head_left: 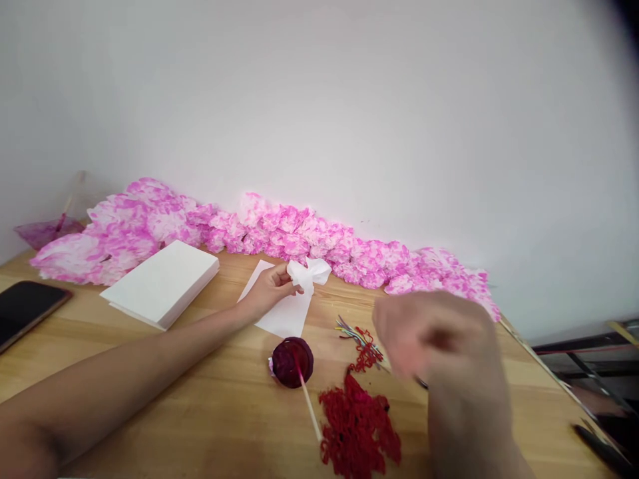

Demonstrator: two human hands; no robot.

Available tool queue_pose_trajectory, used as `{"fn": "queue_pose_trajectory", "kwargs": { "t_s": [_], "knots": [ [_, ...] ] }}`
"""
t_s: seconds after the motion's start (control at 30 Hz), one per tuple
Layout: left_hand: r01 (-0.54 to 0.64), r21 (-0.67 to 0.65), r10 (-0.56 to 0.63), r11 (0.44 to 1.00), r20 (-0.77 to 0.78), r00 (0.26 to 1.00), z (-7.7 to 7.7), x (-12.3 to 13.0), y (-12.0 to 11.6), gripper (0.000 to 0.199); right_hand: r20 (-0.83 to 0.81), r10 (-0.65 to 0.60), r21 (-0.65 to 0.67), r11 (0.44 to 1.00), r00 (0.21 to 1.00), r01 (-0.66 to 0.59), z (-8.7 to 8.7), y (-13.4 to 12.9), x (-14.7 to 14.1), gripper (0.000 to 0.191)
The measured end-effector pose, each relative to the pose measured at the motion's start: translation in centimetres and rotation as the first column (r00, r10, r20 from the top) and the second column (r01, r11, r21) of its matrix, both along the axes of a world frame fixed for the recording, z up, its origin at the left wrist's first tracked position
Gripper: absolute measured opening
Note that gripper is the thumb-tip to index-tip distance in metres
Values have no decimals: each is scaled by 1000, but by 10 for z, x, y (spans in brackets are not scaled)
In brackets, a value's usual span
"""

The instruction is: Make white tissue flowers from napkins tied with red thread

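My left hand pinches a piece of white tissue paper, gathered at its middle and fanned out like a bow. It is held over flat white sheets lying on the table. My right hand is raised close to the camera and blurred; its fingers look curled closed, and whatever they may hold is hidden. Between my arms stands a small cup of dark magenta liquid, with a thin wooden stick resting in it. Red yarn lies in a tangled heap beside the stick.
Pink-and-white paper flowers line the wall. A stack of white paper and a phone lie on the left. Thin coloured strands sit near my right hand. The wooden table ends at the right, with dark items beyond.
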State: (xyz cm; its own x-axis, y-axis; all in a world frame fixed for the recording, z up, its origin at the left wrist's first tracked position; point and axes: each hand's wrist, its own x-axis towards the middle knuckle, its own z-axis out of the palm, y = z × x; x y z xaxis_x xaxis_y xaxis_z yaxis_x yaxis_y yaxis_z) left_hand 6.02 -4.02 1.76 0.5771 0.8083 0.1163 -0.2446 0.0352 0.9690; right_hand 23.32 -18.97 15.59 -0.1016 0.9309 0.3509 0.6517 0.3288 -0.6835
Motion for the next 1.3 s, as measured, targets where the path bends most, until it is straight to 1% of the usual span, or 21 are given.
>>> {"fn": "queue_pose_trajectory", "kwargs": {
  "t_s": [0.03, 0.07, 0.1, 0.17, 0.2, 0.23, 0.3, 0.33, 0.4, 0.5, 0.57, 0.9, 0.93, 1.03, 1.1, 1.17, 1.3],
  "knots": [
    [-1, 6, 1, 1000, -9, 1000, 1, 0, -1, 23, -5, -33, 28, 999, 999, 33, -1, 13, 2, 33],
    [0, 12, 0, 1000, -15, 1000, 1, 0, -2, 23, -3, -109, 89, 990, 994, 108, -4, 26, 4, 31],
    [5, 18, -5, 1000, -17, 1000, 2, 0, -2, 23, 19, -151, 115, 982, 988, 147, -9, 37, 6, 30],
    [14, 25, -14, 1000, -15, 1000, 2, 1, -4, 24, 102, -170, 131, 979, 980, 156, -22, 56, 11, 27],
    [17, 25, -16, 1000, -15, 1000, 1, 1, -4, 25, 148, -161, 133, 981, 976, 142, -29, 63, 13, 21],
    [17, 26, -17, 1000, -14, 1000, 0, 2, -5, 26, 189, -140, 119, 986, 972, 119, -35, 68, 14, 20],
    [15, 38, -15, 999, -16, 1000, -2, 3, -5, 28, 232, -110, 90, 992, 966, 91, -44, 73, 16, 28],
    [12, 48, -12, 999, -21, 1000, -4, 3, -5, 28, 238, -100, 74, 994, 966, 85, -47, 75, 16, 30],
    [3, 76, 0, 997, -35, 999, -6, 4, -5, 27, 231, -93, 51, 995, 969, 83, -50, 76, 14, 26],
    [-5, 105, 11, 994, -60, 998, -8, 5, -5, 24, 204, -73, 38, 997, 976, 67, -52, 76, 11, 17],
    [-6, 105, 13, 994, -66, 998, -8, 5, -6, 24, 190, -68, 39, 997, 979, 62, -52, 76, 9, 16],
    [-14, 139, 26, 990, -87, 996, -10, 4, -6, 21, 240, -134, 2, 990, 962, 138, -57, 78, 4, 12],
    [-17, 144, 29, 989, -87, 996, -10, 4, -6, 20, 249, -130, 0, 991, 960, 135, -57, 78, 4, 14],
    [-19, 160, 32, 987, -79, 996, -10, 4, -6, 17, 291, -116, -7, 992, 950, 123, -56, 78, 6, 37],
    [-19, 164, 33, 986, -80, 996, -10, 4, -6, 18, 306, -115, -22, 992, 945, 127, -55, 78, 8, 43],
    [-31, 161, 45, 987, -84, 995, -9, 4, -7, 19, 294, -127, -40, 989, 947, 144, -55, 78, 10, 38],
    [-35, 149, 46, 988, -70, 997, -10, 4, -7, 20, 259, -133, -84, 984, 957, 160, -55, 77, 10, 20]
  ]
}}
